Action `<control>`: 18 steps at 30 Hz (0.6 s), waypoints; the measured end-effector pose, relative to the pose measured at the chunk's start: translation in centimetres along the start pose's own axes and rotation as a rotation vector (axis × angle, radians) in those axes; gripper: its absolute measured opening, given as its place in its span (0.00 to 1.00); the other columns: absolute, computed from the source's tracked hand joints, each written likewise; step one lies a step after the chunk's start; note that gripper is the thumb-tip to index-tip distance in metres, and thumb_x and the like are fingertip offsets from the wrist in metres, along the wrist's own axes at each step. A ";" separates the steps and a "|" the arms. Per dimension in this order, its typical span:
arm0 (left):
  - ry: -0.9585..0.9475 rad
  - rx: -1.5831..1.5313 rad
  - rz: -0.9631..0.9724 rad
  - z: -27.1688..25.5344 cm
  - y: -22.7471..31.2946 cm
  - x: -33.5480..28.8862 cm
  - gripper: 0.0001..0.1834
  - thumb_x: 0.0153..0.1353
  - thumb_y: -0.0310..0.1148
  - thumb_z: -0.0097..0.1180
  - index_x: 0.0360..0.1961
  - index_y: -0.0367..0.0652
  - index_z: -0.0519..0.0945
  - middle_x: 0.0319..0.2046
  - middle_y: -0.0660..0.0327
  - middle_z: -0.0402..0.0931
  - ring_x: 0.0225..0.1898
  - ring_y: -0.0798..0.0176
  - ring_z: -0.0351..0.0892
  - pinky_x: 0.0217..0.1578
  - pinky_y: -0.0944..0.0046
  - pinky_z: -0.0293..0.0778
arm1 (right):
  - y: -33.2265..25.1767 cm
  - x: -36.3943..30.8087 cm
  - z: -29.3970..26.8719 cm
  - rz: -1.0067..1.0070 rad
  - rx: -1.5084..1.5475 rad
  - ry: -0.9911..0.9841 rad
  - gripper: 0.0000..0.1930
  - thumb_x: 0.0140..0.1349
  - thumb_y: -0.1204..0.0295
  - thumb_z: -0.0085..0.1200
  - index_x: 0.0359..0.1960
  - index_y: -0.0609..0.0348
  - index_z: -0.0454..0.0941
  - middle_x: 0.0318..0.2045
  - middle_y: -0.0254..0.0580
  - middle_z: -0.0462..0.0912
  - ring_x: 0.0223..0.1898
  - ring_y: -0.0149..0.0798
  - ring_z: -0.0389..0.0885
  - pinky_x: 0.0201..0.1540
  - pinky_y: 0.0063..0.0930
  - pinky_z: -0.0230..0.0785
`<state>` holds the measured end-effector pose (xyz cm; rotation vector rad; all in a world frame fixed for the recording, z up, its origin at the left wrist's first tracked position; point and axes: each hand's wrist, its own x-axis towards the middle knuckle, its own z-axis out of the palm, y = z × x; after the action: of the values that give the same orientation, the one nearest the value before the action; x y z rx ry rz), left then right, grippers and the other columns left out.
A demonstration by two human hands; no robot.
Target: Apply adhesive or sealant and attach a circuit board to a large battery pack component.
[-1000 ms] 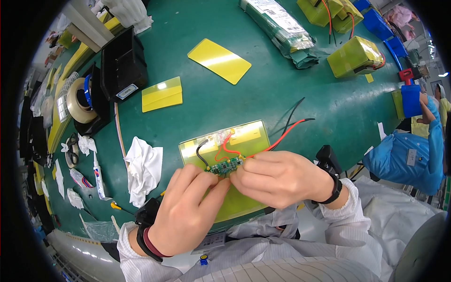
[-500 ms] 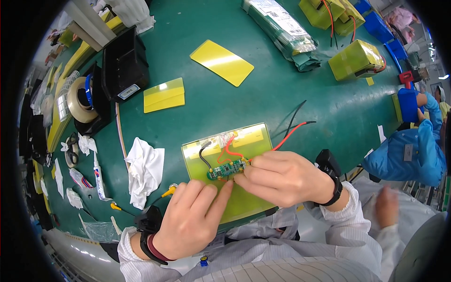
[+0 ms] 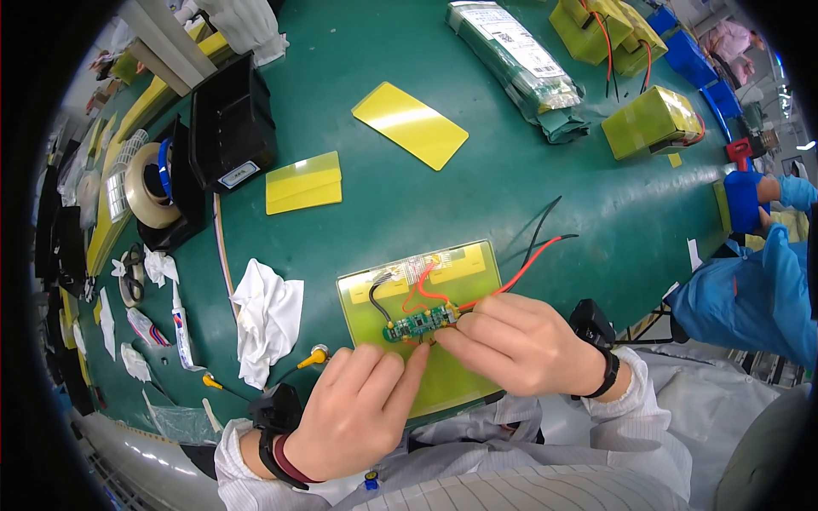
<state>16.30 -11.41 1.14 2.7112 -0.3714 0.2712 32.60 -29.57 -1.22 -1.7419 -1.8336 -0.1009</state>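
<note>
A yellow-green wrapped battery pack (image 3: 456, 379) lies in front of me, with a slim green circuit board (image 3: 417, 324) on top. Short black (image 3: 373, 300) and red (image 3: 425, 279) wires join the pack's far edge to the board. Longer red (image 3: 521, 271) and black (image 3: 537, 230) leads stretch off to the upper right. My right hand (image 3: 524, 345) pinches the board's right end, thumb at its near edge. From the left, my left hand (image 3: 354, 409) is curled, its index fingertip at the board's near edge. The left thumb, and whatever it may press against, is hidden.
Yellow sheets (image 3: 411, 126) and a crumpled white cloth (image 3: 266, 319) lie on the green table. Leftward are a tape roll (image 3: 146, 186), black bin (image 3: 226, 128), white tube (image 3: 181, 332) and yellow-ended cables (image 3: 313, 356). A wrapped package (image 3: 515, 68) and battery packs (image 3: 639, 128) lie far right, near a co-worker's blue sleeve (image 3: 758, 294).
The view has shifted slightly, so the table things sit lower. Both hands stay at the board with nearly the same grip. A blurred hand at the lower right has gone from view.
</note>
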 end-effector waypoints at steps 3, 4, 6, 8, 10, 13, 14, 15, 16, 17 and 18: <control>0.000 0.000 0.004 0.0 0.1 0.0 0.27 0.46 0.24 0.57 0.51 0.24 0.83 0.30 0.59 0.65 0.33 0.60 0.68 0.30 0.62 0.65 | -0.3 0.3 0.0 -0.022 -0.027 0.005 0.20 0.42 0.75 0.61 0.41 0.69 0.85 0.31 0.39 0.77 0.29 0.37 0.77 0.29 0.29 0.74; 0.005 -0.010 0.007 0.0 0.0 0.0 0.28 0.46 0.24 0.57 0.51 0.23 0.82 0.30 0.60 0.65 0.32 0.60 0.67 0.30 0.63 0.65 | -0.4 0.4 -0.1 -0.025 -0.034 -0.019 0.18 0.43 0.76 0.60 0.38 0.70 0.83 0.30 0.39 0.75 0.31 0.38 0.77 0.32 0.29 0.75; 0.008 -0.008 0.010 0.0 0.0 0.1 0.27 0.46 0.24 0.58 0.51 0.23 0.83 0.30 0.60 0.65 0.32 0.61 0.67 0.30 0.63 0.65 | -0.5 0.4 -0.1 -0.031 -0.042 -0.045 0.15 0.43 0.76 0.59 0.35 0.71 0.82 0.29 0.40 0.73 0.33 0.39 0.76 0.34 0.28 0.75; 0.012 -0.006 0.013 0.0 0.0 0.1 0.27 0.46 0.24 0.58 0.50 0.22 0.83 0.29 0.60 0.65 0.32 0.61 0.67 0.29 0.63 0.65 | -0.6 0.4 -0.1 -0.056 -0.077 -0.041 0.15 0.43 0.75 0.58 0.34 0.71 0.81 0.28 0.40 0.72 0.33 0.38 0.76 0.34 0.28 0.75; 0.019 0.002 0.022 0.2 0.1 0.0 0.26 0.46 0.24 0.59 0.49 0.22 0.83 0.29 0.60 0.65 0.32 0.61 0.67 0.29 0.64 0.64 | -0.6 0.3 0.0 -0.087 -0.098 -0.053 0.19 0.40 0.75 0.57 0.37 0.71 0.83 0.30 0.40 0.75 0.30 0.36 0.76 0.31 0.27 0.73; 0.038 0.025 0.026 0.5 0.1 -0.1 0.26 0.47 0.24 0.60 0.49 0.22 0.83 0.28 0.61 0.64 0.32 0.62 0.67 0.29 0.64 0.64 | -0.8 0.6 -0.3 -0.108 -0.118 -0.078 0.20 0.40 0.75 0.57 0.39 0.72 0.84 0.30 0.39 0.75 0.30 0.36 0.76 0.31 0.27 0.73; 0.039 0.024 0.025 0.4 0.1 -0.1 0.26 0.47 0.24 0.60 0.49 0.22 0.83 0.28 0.61 0.64 0.32 0.62 0.67 0.29 0.64 0.64 | -0.9 0.7 -0.4 -0.099 -0.120 -0.091 0.18 0.42 0.75 0.58 0.37 0.72 0.83 0.29 0.39 0.72 0.32 0.36 0.75 0.34 0.27 0.74; 0.034 0.022 0.023 0.4 0.2 0.0 0.25 0.47 0.24 0.59 0.49 0.22 0.83 0.28 0.61 0.64 0.32 0.62 0.67 0.29 0.64 0.64 | -0.9 0.7 -0.5 -0.099 -0.120 -0.092 0.18 0.42 0.75 0.58 0.37 0.72 0.83 0.29 0.39 0.72 0.32 0.36 0.75 0.34 0.27 0.74; 0.030 0.020 0.020 0.4 0.1 -0.1 0.25 0.47 0.24 0.59 0.49 0.22 0.83 0.28 0.61 0.64 0.32 0.62 0.67 0.29 0.64 0.64 | -0.8 0.5 -0.5 -0.055 -0.065 -0.077 0.19 0.43 0.75 0.58 0.39 0.73 0.83 0.30 0.39 0.73 0.31 0.36 0.75 0.34 0.28 0.75; 0.030 0.019 0.019 0.4 0.1 -0.1 0.25 0.47 0.24 0.59 0.49 0.22 0.83 0.28 0.61 0.64 0.32 0.62 0.67 0.29 0.64 0.64 | -0.7 0.3 -0.5 -0.011 -0.011 -0.061 0.20 0.44 0.75 0.58 0.41 0.73 0.83 0.30 0.39 0.73 0.31 0.37 0.76 0.34 0.28 0.75; 0.028 0.017 0.015 0.4 0.1 -0.1 0.25 0.47 0.24 0.59 0.49 0.22 0.83 0.28 0.61 0.64 0.32 0.62 0.67 0.29 0.64 0.64 | -0.7 0.0 -0.4 -0.011 -0.011 -0.062 0.20 0.44 0.75 0.58 0.41 0.73 0.83 0.30 0.39 0.73 0.31 0.37 0.76 0.34 0.28 0.75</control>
<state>16.24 -11.66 0.78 2.7189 -0.3837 0.3169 32.13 -29.84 -0.68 -1.7608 -1.8904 -0.0619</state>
